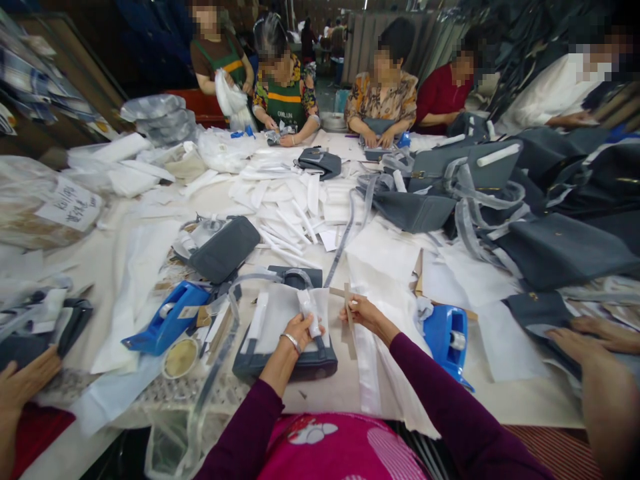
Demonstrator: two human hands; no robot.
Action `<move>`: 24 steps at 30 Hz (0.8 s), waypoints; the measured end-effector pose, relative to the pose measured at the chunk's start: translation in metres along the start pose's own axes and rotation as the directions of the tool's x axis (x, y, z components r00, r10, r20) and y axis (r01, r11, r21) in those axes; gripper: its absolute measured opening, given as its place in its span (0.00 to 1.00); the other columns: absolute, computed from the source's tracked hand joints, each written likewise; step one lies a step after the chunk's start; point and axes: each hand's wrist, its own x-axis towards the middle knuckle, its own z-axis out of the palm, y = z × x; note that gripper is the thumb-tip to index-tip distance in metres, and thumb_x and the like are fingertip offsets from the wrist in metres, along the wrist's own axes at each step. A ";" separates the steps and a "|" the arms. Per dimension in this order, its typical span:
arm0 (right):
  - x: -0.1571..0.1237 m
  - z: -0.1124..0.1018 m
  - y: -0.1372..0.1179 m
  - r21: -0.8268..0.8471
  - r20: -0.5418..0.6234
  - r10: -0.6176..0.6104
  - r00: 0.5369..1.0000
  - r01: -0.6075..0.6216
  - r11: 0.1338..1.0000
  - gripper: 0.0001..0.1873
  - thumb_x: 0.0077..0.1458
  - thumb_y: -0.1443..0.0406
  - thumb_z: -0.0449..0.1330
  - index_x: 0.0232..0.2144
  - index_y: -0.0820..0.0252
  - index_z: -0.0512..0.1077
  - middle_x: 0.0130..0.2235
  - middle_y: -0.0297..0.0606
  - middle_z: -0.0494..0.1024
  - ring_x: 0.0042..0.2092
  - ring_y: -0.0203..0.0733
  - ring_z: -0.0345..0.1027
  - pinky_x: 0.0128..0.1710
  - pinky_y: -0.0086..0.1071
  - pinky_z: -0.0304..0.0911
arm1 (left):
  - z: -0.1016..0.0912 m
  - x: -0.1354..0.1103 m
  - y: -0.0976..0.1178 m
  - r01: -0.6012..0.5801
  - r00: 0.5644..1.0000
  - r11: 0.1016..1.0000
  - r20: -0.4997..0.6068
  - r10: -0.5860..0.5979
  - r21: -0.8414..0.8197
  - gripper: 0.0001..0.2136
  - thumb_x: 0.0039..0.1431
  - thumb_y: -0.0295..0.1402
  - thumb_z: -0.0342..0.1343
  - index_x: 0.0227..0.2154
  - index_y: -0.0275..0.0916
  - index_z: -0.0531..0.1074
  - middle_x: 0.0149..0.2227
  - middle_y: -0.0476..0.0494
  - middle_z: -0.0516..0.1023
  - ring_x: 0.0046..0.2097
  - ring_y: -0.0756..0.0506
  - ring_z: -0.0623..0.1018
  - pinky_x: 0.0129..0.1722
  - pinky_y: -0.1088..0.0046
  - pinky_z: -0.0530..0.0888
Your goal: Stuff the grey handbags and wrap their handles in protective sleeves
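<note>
In front of me a dark grey handbag lies on the table, with a white sheet spread over its upper part. My left hand is closed around a white-wrapped piece on the bag's handle. To the right of the bag, my right hand pinches a thin brown strip between thumb and fingers. A long strap in clear plastic curves along the bag's left side and down over the table edge.
Blue tape dispensers stand left and right of the bag. A round tub sits by the left one. White strips and more grey handbags cover the table. Co-workers' hands are at both sides; several people work opposite.
</note>
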 end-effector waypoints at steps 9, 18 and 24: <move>-0.002 -0.004 -0.034 -0.230 0.085 0.061 0.994 -0.040 0.972 0.07 0.42 0.64 0.60 0.20 0.64 0.69 0.15 0.31 0.69 0.16 0.29 0.58 0.16 0.24 0.50 | -0.002 0.000 0.001 0.009 1.000 1.000 -0.017 -0.008 0.023 0.12 0.52 0.30 0.61 0.37 0.34 0.66 0.27 0.44 0.76 0.22 0.49 0.75 0.27 0.69 0.75; 0.044 0.031 -0.051 -0.402 0.205 0.175 0.963 -0.080 0.912 0.06 0.39 0.68 0.59 0.15 0.64 0.68 0.12 0.29 0.66 0.14 0.27 0.51 0.15 0.24 0.47 | -0.004 0.003 -0.004 -0.023 0.998 1.000 -0.066 0.022 -0.014 0.15 0.49 0.29 0.63 0.37 0.31 0.65 0.24 0.44 0.76 0.20 0.49 0.74 0.23 0.71 0.73; 0.054 0.046 -0.055 -0.503 0.226 0.255 0.940 -0.111 0.857 0.10 0.39 0.70 0.56 0.11 0.62 0.63 0.09 0.28 0.62 0.13 0.28 0.50 0.13 0.23 0.45 | -0.003 0.002 -0.001 -0.030 0.994 0.998 -0.104 0.024 -0.055 0.11 0.50 0.28 0.62 0.34 0.30 0.66 0.23 0.42 0.77 0.18 0.48 0.74 0.20 0.72 0.72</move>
